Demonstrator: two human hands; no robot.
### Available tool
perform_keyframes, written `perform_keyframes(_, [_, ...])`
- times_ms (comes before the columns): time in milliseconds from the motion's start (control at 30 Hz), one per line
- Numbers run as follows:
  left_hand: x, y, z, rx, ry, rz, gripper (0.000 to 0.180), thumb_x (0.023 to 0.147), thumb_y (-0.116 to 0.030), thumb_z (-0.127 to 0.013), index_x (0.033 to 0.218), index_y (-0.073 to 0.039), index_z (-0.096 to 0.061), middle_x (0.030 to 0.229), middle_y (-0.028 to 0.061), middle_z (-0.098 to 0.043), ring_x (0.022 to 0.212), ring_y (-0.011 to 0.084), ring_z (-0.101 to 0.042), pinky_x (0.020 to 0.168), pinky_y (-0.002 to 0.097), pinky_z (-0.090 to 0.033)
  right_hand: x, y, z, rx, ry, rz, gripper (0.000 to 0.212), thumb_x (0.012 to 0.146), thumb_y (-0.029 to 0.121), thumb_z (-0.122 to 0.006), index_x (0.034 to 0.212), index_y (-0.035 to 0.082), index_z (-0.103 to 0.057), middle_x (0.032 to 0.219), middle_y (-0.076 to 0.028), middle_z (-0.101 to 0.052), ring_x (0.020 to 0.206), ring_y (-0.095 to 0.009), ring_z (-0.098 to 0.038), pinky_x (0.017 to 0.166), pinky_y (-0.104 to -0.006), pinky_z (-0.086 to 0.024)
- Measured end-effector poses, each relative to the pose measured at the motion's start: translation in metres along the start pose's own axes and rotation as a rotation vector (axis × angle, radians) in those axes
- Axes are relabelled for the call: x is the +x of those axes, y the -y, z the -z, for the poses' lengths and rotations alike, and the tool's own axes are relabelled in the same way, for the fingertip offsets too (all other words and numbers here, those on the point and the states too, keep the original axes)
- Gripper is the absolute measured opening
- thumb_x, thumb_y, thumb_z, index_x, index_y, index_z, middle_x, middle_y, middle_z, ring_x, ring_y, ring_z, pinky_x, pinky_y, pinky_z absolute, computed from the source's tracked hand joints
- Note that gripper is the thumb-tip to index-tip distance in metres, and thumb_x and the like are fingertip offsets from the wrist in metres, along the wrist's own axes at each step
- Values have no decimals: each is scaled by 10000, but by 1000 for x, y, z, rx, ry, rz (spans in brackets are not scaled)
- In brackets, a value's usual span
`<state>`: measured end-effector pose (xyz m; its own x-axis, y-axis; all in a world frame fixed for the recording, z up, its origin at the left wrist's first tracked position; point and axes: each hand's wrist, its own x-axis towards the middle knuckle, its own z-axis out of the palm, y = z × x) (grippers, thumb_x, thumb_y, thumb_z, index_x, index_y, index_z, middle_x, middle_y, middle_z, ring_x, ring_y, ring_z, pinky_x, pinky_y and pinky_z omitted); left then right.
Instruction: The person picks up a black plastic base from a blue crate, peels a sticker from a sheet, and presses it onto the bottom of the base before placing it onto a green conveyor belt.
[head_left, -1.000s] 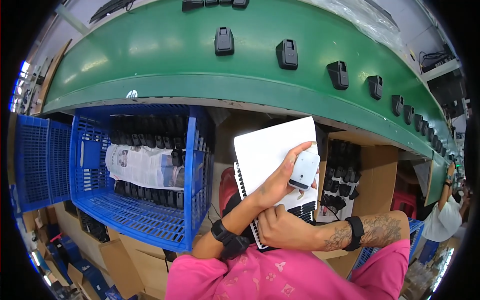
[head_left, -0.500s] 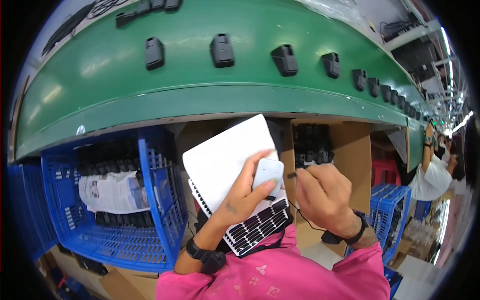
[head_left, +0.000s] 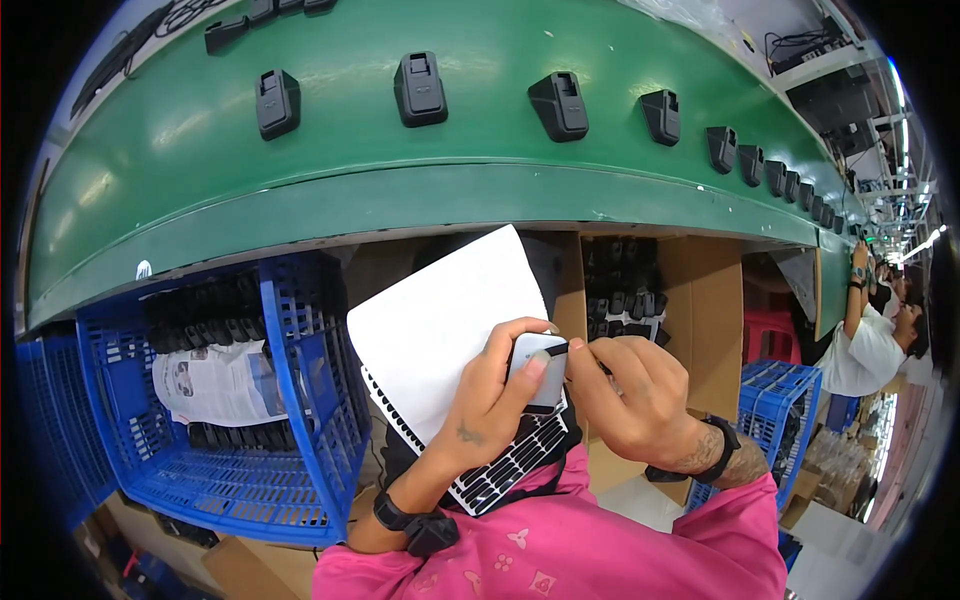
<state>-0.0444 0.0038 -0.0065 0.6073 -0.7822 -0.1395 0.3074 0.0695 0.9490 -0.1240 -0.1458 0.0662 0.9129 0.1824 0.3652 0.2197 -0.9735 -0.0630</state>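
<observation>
My left hand (head_left: 490, 388) grips a flat, rounded, pale grey device (head_left: 546, 382), its thumb lying across the face. A small black strip (head_left: 550, 350) lies over the device's upper part. My right hand (head_left: 635, 388) pinches at the strip's right end with thumb and forefinger; its other fingers are curled. Under my left hand a white sheet (head_left: 450, 310), folded back, rests on my lap. Rows of black adhesive strips (head_left: 515, 455) show on the lower part of the sheet. My forearm and hand hide part of them.
Black wedge-shaped cradles (head_left: 420, 90) stand spaced along the green bench (head_left: 350, 150). At left is a blue crate (head_left: 230, 485) with black parts and printed paper. A cardboard box (head_left: 700, 330) holds more black parts. Another blue crate (head_left: 775, 385) and a person (head_left: 870, 350) are at right.
My right hand has moved left to the device, bringing the black strip from beside it onto its face. The view has shifted slightly, so the bench and left crate appear farther left.
</observation>
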Motion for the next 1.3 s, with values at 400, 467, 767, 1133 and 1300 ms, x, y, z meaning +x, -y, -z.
perform_keyframes(400, [2,-2,0,18,60,34,389,937,-179,-507,1281,-13,-436,1064,152,-594,950,220,-586,847,302,-443,-8,-5,-5,806,28,-760,84,761,-23,-661,836,-23,-624,746,-93,-608,601,-151,-565,554,-239,-435])
perform_keyframes(467, [2,-2,1,60,75,8,408,926,-177,-525,1287,-10,-433,1083,163,-577,966,244,-578,863,315,-437,-9,-4,-5,824,7,-774,68,763,-23,-658,814,-22,-614,737,-91,-605,605,-150,-562,562,-238,-433])
perform_keyframes(767, [3,-3,-7,292,31,-81,421,876,-158,-579,1236,10,-440,1027,189,-561,927,316,-579,839,366,-446,-22,7,5,821,-408,-662,115,754,-48,-665,818,-36,-570,785,-107,-577,651,-132,-533,567,-235,-428])
perform_keyframes(1133, [2,-9,2,-23,81,172,363,903,-133,-564,1222,2,-457,1047,86,-596,945,126,-550,837,266,-450,-5,19,-26,1405,-377,-1019,50,829,-48,-626,845,-60,-580,814,-48,-567,636,-39,-515,545,-177,-407])
perform_keyframes(1300, [1,-2,3,47,34,92,372,901,-135,-567,1220,9,-441,914,166,-639,822,201,-645,719,299,-496,-7,23,-30,1378,-355,-1017,40,824,-56,-627,843,-63,-593,814,-47,-575,656,-43,-528,574,-176,-423])
